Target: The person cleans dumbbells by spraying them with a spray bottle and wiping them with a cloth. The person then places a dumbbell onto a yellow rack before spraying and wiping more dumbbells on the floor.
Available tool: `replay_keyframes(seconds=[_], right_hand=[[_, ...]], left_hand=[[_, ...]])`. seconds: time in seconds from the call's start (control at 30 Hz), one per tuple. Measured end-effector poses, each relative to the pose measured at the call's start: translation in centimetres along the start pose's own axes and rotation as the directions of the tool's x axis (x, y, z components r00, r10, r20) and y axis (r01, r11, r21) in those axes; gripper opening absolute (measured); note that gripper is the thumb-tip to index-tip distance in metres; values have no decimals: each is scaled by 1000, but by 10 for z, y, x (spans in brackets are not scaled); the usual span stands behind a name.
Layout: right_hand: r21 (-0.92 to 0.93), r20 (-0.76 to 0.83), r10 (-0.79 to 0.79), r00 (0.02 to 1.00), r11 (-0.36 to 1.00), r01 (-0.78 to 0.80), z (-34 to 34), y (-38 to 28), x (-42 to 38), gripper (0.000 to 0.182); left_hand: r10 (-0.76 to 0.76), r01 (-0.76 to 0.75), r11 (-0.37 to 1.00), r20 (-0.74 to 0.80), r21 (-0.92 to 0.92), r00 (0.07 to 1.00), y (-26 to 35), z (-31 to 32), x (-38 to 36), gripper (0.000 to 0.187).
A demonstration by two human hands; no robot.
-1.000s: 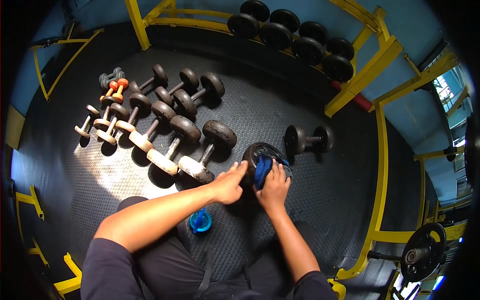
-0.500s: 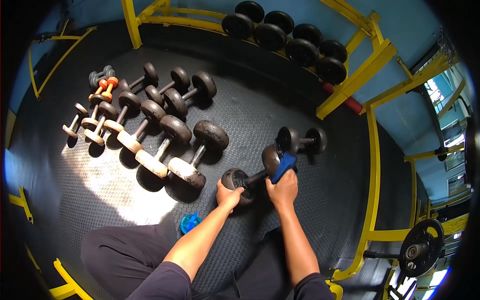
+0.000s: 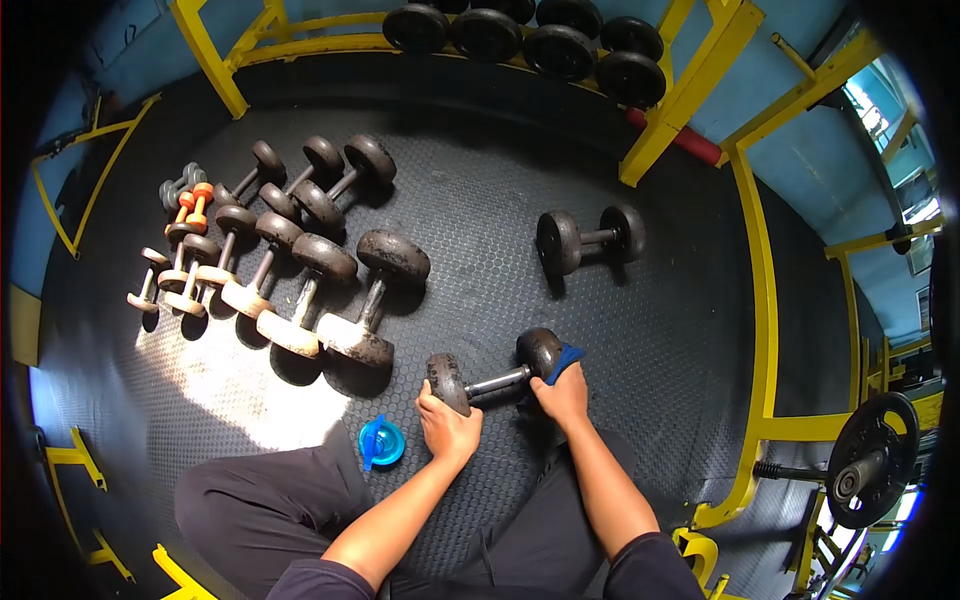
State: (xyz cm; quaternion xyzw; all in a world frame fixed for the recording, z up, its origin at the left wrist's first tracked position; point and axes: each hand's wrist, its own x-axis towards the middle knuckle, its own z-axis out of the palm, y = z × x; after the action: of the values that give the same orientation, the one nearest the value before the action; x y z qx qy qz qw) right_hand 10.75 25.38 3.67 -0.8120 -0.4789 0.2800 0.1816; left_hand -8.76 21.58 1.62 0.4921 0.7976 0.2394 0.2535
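Note:
A dark dumbbell point(image 3: 500, 381) with a shiny metal handle lies tilted in front of my crossed legs. My left hand point(image 3: 449, 426) is closed around its left head, thumb and fingers on the rim. At the other end, my right hand point(image 3: 563, 396) grips a blue cloth point(image 3: 568, 361) and presses it against the right head. Part of the cloth is hidden under my fingers. Beside my left knee, a small blue container point(image 3: 386, 443) with a blue piece across it stands on the floor.
Several worn dumbbells point(image 3: 372, 295) stand in rows at the left, partly in sunlight. Another dark dumbbell point(image 3: 598, 237) lies ahead. A yellow rack point(image 3: 330, 47) holds more dumbbells at the back. A yellow frame point(image 3: 765, 300) with a weight plate point(image 3: 873, 460) borders the right side.
The dumbbell in my hands has come nearer to me and apart from the other dark dumbbell. My right hand has moved down with the cloth. The view has shifted.

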Motion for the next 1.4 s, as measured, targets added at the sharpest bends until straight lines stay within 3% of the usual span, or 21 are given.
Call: replay_keyframes(seconds=[0.1,0.17,0.23,0.3,0.33,0.37,0.4,0.43,0.47,0.53,0.57,0.63,0.7,0.77,0.83,0.9,0.93,1.13,1.17,1.3,1.4], right_hand=[[72,-16,-87,996,994,87,6,7,9,72],[50,-12,-112,994,992,112,10,11,9,66],[35,-21,-150,989,988,150,9,9,9,60],[56,-45,-193,980,979,196,4,4,-5,41],[47,-94,-168,981,984,173,-11,-16,-24,28],[-31,-169,-265,949,964,263,-17,-24,-31,24],[53,-214,-299,930,947,317,-19,-36,-40,23],[135,-259,-326,909,920,369,-16,-50,-49,22],[41,-137,-289,947,954,297,-5,-47,-55,18],[60,-100,-337,936,937,343,23,-52,-59,12],[103,-107,-364,925,922,374,34,-60,-58,13],[-19,-30,-477,878,879,476,55,-65,-52,15],[-75,154,-395,906,909,409,74,-77,-55,28],[-14,170,-275,946,959,282,92,-92,-60,39],[-21,134,-280,951,958,285,96,-103,-62,52],[-215,183,-276,943,925,313,95,-114,-64,63],[-222,208,-207,956,942,253,98,-116,-61,68],[-197,154,-179,972,958,208,100,-127,-52,62],[-183,148,-189,971,959,215,99,-129,-52,62],[-116,194,-185,963,971,210,79,-134,-64,66],[-3,120,-305,945,951,308,66,-128,-66,64]], left_hand=[[33,-34,999,-30,-15,999,3,-3,4,85],[-1,6,998,83,-64,997,3,-11,7,95],[83,-82,996,27,-43,996,-18,-5,8,83],[99,-92,928,0,-360,995,-46,6,14,74],[-118,129,893,51,-432,992,-52,13,10,69],[-328,333,803,100,-494,939,-57,20,10,69],[-519,677,486,440,-553,733,-63,26,8,63],[-527,896,86,743,-436,412,-60,23,10,59],[-529,898,64,749,-435,400,-60,22,14,59],[-297,938,-286,949,-195,106,-58,20,24,59],[-283,933,-305,954,-192,103,-65,26,26,59],[-8,891,-312,939,-330,344,-87,48,29,57],[106,856,-438,929,-276,354,-88,52,29,58],[-60,846,-426,943,-320,327,-68,36,32,60],[131,822,-505,918,-264,375,-100,75,28,60],[167,826,-258,819,-502,550,-88,54,20,80],[166,860,-419,907,-290,387,-108,91,30,82],[314,861,-433,851,-266,420,-104,80,34,77],[314,862,-423,847,-280,429,-98,72,33,77],[10,832,-362,890,-421,455,-76,27,12,72],[-93,807,-328,867,-491,489,-46,-17,11,72]])
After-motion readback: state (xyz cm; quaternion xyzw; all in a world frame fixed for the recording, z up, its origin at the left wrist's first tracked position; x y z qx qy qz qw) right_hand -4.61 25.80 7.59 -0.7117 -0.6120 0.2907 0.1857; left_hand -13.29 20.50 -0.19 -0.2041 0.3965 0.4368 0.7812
